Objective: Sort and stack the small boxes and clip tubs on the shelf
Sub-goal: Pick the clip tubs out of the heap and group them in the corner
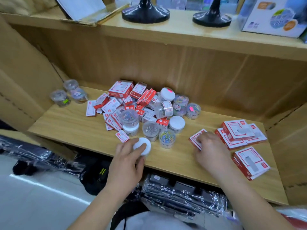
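Note:
A heap of small red-and-white boxes (116, 103) and clear clip tubs (150, 130) lies in the middle of the wooden shelf (69, 123). My left hand (127, 156) grips a white-lidded tub (144, 145) at the heap's front edge. My right hand (211, 146) holds a red-and-white box (195, 138) flat on the shelf, just left of a stack of larger boxes (239, 131). Another larger box (249, 161) lies at the front right. Three clear tubs (69, 95) stand apart at the back left.
An upper shelf (182, 30) carries two black lamp bases (146, 12), a propped open book (81, 9) and a printed carton (272, 15). Cardboard walls (20, 67) flank the shelf. Plastic-wrapped dark goods (179, 193) lie below the shelf's front edge.

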`<state>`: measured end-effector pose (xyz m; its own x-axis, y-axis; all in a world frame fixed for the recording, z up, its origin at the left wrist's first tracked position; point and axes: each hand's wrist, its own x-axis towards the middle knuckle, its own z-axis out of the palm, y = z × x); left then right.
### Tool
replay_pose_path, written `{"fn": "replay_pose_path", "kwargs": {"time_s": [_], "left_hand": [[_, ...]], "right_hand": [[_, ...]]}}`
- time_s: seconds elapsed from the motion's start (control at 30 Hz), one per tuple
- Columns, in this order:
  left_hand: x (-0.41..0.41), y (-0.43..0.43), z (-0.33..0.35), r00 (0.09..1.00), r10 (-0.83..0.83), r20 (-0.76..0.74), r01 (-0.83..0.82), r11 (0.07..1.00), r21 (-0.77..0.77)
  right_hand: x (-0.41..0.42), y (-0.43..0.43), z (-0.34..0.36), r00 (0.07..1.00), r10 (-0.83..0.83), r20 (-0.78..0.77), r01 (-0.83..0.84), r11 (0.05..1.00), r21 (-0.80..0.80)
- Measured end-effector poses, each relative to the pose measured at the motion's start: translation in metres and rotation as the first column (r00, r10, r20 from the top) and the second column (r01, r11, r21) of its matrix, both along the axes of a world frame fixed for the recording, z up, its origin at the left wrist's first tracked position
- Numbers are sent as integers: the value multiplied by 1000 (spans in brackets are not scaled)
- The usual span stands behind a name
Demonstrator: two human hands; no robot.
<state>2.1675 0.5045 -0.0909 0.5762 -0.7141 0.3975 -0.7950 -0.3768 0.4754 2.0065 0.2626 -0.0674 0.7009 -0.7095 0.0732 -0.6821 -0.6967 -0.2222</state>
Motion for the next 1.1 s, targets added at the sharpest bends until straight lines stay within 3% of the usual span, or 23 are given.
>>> {"fn": "replay_pose_path", "kwargs": {"time_s": [0.1, 0.23, 0.4, 0.6, 0.8, 0.93, 1.03, 1.1], "left_hand": [[4, 0, -3, 1000, 3, -18, -4, 1000, -16], [7, 0, -1, 966, 78, -247, -101, 992, -80], [8, 1, 4, 915, 92, -394, -138, 986, -90], [17, -13, 5, 966, -33, -256, 16, 997, -70], [39, -12, 39, 976, -65, -210, 41, 992, -117], [47, -40, 55, 993, -111, -37, 105, 987, -118], [47, -48, 55, 990, -129, -64, 111, 967, -228], [47, -53, 50, 987, -141, -76, 121, 969, -217]], "right_hand": [[-1, 14, 7, 993, 28, 112, -25, 999, -32], [27, 51, 11, 937, 74, 342, -158, 961, 227], [48, 57, -3, 943, 80, 323, -166, 954, 249], [61, 63, -7, 912, 20, 409, -123, 966, 228], [53, 71, -6, 816, -143, 560, -13, 964, 264], [49, 70, 1, 773, -193, 604, 6, 954, 298], [42, 71, 4, 768, -232, 597, 20, 940, 340], [40, 69, 6, 762, -247, 599, 33, 938, 346]]}}
